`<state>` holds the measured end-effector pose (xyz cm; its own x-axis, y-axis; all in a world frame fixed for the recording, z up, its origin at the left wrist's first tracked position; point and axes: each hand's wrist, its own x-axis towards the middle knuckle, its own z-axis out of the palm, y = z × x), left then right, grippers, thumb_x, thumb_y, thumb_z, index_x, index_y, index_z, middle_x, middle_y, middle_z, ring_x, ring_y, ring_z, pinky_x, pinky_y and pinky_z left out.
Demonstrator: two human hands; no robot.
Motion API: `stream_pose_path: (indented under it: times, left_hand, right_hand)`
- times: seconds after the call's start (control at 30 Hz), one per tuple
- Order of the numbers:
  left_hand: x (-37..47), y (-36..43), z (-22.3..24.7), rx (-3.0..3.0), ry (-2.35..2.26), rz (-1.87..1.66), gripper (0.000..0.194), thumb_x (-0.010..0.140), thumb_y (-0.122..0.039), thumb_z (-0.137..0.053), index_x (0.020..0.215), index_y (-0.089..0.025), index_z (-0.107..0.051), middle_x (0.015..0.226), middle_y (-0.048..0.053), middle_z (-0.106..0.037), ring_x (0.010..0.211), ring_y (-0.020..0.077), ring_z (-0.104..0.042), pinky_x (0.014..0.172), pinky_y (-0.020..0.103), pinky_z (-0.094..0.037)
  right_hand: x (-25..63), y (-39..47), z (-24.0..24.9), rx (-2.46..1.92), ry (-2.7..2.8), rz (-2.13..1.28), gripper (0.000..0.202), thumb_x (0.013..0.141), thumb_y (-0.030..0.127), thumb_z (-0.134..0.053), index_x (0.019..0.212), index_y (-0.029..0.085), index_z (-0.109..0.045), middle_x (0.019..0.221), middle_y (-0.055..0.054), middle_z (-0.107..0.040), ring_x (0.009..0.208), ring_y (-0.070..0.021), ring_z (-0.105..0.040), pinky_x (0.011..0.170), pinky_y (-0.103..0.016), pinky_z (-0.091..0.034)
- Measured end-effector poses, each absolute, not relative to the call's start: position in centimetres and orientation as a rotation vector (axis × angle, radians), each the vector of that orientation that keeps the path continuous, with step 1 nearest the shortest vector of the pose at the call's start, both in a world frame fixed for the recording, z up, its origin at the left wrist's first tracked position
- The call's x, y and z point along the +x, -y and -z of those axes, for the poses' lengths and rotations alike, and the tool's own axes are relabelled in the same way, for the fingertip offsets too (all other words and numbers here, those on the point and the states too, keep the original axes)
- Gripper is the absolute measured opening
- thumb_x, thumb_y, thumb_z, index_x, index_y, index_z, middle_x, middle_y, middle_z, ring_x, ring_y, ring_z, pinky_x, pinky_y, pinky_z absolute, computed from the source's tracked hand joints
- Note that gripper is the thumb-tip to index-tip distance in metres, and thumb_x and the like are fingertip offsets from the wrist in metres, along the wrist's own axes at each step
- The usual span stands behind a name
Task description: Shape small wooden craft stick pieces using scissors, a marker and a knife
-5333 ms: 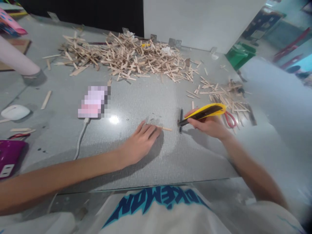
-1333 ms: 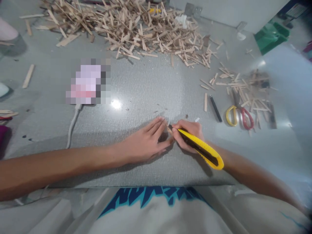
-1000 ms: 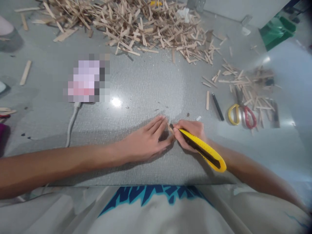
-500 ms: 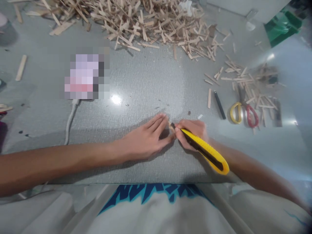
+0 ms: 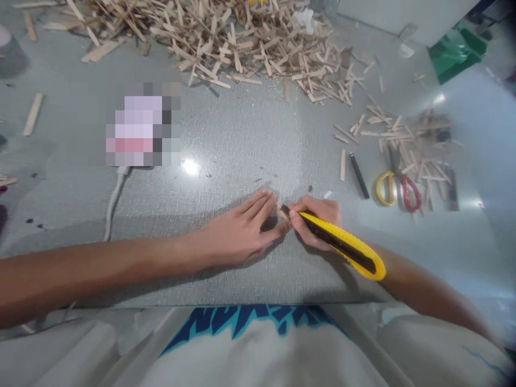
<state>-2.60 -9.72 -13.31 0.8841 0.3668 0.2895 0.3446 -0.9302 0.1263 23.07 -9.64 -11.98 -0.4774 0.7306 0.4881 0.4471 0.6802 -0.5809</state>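
Observation:
Low over the grey table, my right hand is closed around a yellow and black utility knife. The knife's front end points up and left, and its handle slants down toward my right forearm. My left hand rests on the table, with its thumb and fingertips pressing on a small wooden stick. Most of that stick is hidden by the fingers and the knife. The knife tip meets or nearly meets the stick; exact contact is too small to tell.
A large pile of wooden sticks spreads along the back. To the right lie a black pen-like tool, scissors with yellow and red handles, and more loose sticks. A blurred-out device with a white cable lies left.
The utility knife's rear end has swung slightly right and up in my right hand. My left hand stays in place; the view has shifted a little.

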Motion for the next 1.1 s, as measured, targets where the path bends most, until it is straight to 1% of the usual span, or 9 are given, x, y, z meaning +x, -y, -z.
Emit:
stream_pose_path:
  times: [0.1,0.2,0.3,0.43,0.5,0.67,0.77,0.9,1.1]
  left_hand:
    - [-2.56,9.67,13.3,2.94,-0.572,-0.489,0.063,0.108,-0.026,-0.065,0.166,-0.017,-0.042,0.17,0.03,-0.046,0.162,0.0471,-0.043,0.128,0.067,-0.045]
    - [-2.54,9.65,13.39,2.947,-0.57,-0.497,0.056,0.109,-0.028,-0.064,0.161,-0.016,-0.047,0.168,0.029,-0.05,0.161,0.0461,-0.044,0.129,0.066,-0.045]
    - [-2.51,9.67,13.53,2.992,-0.564,-0.502,0.052,0.11,-0.032,-0.062,0.157,-0.013,-0.05,0.163,0.031,-0.055,0.159,0.0463,-0.048,0.129,0.066,-0.045]
    - [-2.34,9.65,13.42,2.993,-0.588,-0.472,0.047,0.111,-0.033,-0.061,0.153,-0.013,-0.054,0.164,0.03,-0.054,0.159,0.0448,-0.048,0.13,0.064,-0.043]
    - [-2.21,9.61,13.25,2.973,-0.595,-0.471,0.044,0.111,-0.032,-0.061,0.15,-0.012,-0.057,0.164,0.03,-0.055,0.158,0.0441,-0.05,0.132,0.064,-0.042]
    - [-2.03,9.58,13.13,3.008,-0.602,-0.485,0.045,0.11,-0.033,-0.062,0.148,-0.01,-0.059,0.158,0.032,-0.059,0.155,0.046,-0.054,0.13,0.063,-0.045]
    - [-2.07,9.61,13.28,2.981,-0.601,-0.484,0.043,0.109,-0.032,-0.062,0.148,-0.012,-0.06,0.162,0.03,-0.056,0.157,0.0446,-0.051,0.13,0.064,-0.044]
    - [-2.11,9.6,13.4,2.938,-0.61,-0.504,0.047,0.107,-0.032,-0.067,0.15,-0.014,-0.058,0.166,0.028,-0.054,0.159,0.0431,-0.05,0.132,0.064,-0.042]
    - [-2.12,9.49,13.39,2.971,-0.582,-0.494,0.048,0.107,-0.032,-0.066,0.15,-0.013,-0.057,0.161,0.03,-0.056,0.157,0.0461,-0.051,0.129,0.066,-0.044]
  right_hand:
    - [23.02,9.91,11.91,-0.927,2.058,-0.455,0.013,0.1,0.015,-0.065,0.092,0.025,-0.062,0.072,0.002,-0.073,0.052,-0.0127,-0.065,0.048,-0.025,-0.05]
    - [22.88,9.95,11.88,-0.958,2.023,-0.489,0.014,0.099,0.014,-0.066,0.092,0.026,-0.062,0.073,0.001,-0.074,0.051,-0.0133,-0.064,0.047,-0.026,-0.049]
    - [22.72,9.74,11.78,-0.967,2.075,-0.532,0.013,0.1,0.015,-0.066,0.093,0.025,-0.063,0.073,0.001,-0.073,0.052,-0.0126,-0.064,0.049,-0.026,-0.05]
    - [22.66,9.51,11.59,-0.972,2.127,-0.52,0.01,0.102,0.019,-0.066,0.093,0.023,-0.064,0.069,0.003,-0.069,0.05,-0.0108,-0.061,0.05,-0.024,-0.048]
    - [22.67,9.51,11.54,-0.995,2.133,-0.521,0.009,0.102,0.02,-0.066,0.094,0.022,-0.066,0.07,0.003,-0.07,0.05,-0.0103,-0.061,0.05,-0.023,-0.048]
    - [22.66,9.66,11.49,-1.035,2.115,-0.516,0.009,0.102,0.022,-0.067,0.094,0.023,-0.066,0.07,0.002,-0.072,0.051,-0.0107,-0.062,0.05,-0.023,-0.047]
    - [22.63,9.68,11.41,-1.055,2.115,-0.521,0.009,0.103,0.022,-0.067,0.094,0.023,-0.066,0.069,0.003,-0.07,0.051,-0.0105,-0.062,0.051,-0.023,-0.047]
    - [22.61,9.61,11.34,-1.049,2.108,-0.531,0.007,0.102,0.021,-0.068,0.096,0.022,-0.068,0.07,0.002,-0.072,0.052,-0.0102,-0.062,0.052,-0.023,-0.047]
    - [22.57,9.5,11.48,-1.026,2.105,-0.548,0.006,0.102,0.02,-0.068,0.096,0.022,-0.068,0.072,0.002,-0.073,0.054,-0.0102,-0.064,0.053,-0.022,-0.048]
